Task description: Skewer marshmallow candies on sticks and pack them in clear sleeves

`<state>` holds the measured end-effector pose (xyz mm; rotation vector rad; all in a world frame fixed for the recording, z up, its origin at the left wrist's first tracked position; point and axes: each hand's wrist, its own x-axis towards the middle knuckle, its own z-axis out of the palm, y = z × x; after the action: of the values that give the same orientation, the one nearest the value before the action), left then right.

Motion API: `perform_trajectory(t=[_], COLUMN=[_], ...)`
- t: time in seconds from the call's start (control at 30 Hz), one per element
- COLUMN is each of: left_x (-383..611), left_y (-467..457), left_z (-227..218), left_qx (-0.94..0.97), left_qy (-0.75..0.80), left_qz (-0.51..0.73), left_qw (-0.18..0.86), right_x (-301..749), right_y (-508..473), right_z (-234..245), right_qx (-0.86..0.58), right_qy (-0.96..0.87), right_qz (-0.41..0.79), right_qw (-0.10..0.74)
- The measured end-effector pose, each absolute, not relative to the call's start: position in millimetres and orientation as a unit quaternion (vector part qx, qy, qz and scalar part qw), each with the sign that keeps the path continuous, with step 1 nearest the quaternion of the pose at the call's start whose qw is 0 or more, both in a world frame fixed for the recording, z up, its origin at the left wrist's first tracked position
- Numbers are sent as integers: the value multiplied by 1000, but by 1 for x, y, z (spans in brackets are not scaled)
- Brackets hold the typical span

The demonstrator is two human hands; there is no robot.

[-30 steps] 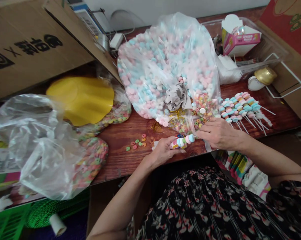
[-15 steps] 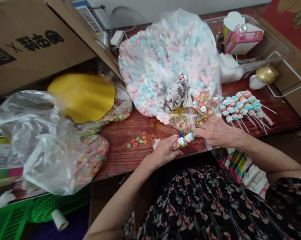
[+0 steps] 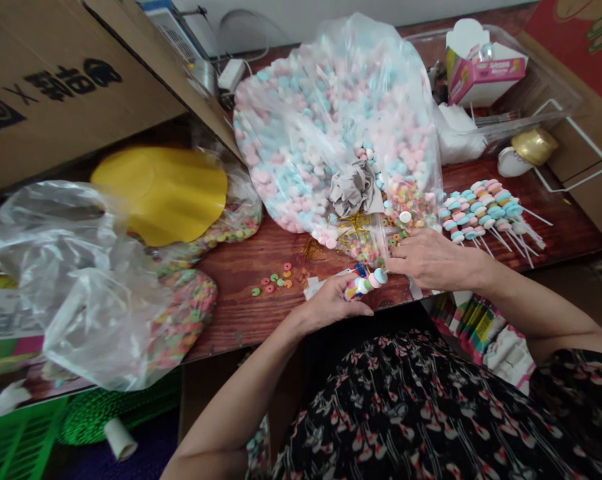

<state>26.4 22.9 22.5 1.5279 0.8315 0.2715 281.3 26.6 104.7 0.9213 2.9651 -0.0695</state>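
Observation:
My left hand (image 3: 331, 301) is closed around a candy skewer (image 3: 365, 283) stacked with pink, white and blue sweets, held at the near edge of the wooden table (image 3: 261, 313). My right hand (image 3: 433, 259) lies just right of the skewer's tip, its fingers bent and pressed together at the mouth of a small bag of coloured ring candies (image 3: 403, 217); what they pinch is hidden. Behind both hands stands a big clear bag of pink, blue and white sweets (image 3: 325, 127).
Finished candy skewers (image 3: 485, 210) lie in a row at the right. Loose ring candies (image 3: 275, 280) sit on the table. At the left are a crumpled clear plastic bag (image 3: 75, 280), a yellow lid (image 3: 165, 193) and a cardboard box (image 3: 71, 80). A pink carton (image 3: 481, 70) stands at the back right.
My left hand has tilted the skewer slightly and drawn it a little nearer. My right hand has shifted a bit up toward the ring-candy bag.

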Motion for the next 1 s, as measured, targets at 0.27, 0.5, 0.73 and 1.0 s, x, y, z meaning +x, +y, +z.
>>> perform_trajectory(t=[0.27,0.5,0.73,1.0], left_x=[27,43,42,17], left_y=[26,24,25,21], left_z=[31,32,30,31], left_qx=[737,744,728,762], left_qy=[369,318,350,394], left_qz=[92,92,119,79], left_qw=[559,581,577,507], right_x=[280,262,252,269], right_y=[26,26,23,32], right_z=[105,89,74,76], right_qx=[298,277,274,292], right_qy=[949,953,956,949], right_qz=[-76,-119,-109,-16], right_qw=[67,38,-12,-117])
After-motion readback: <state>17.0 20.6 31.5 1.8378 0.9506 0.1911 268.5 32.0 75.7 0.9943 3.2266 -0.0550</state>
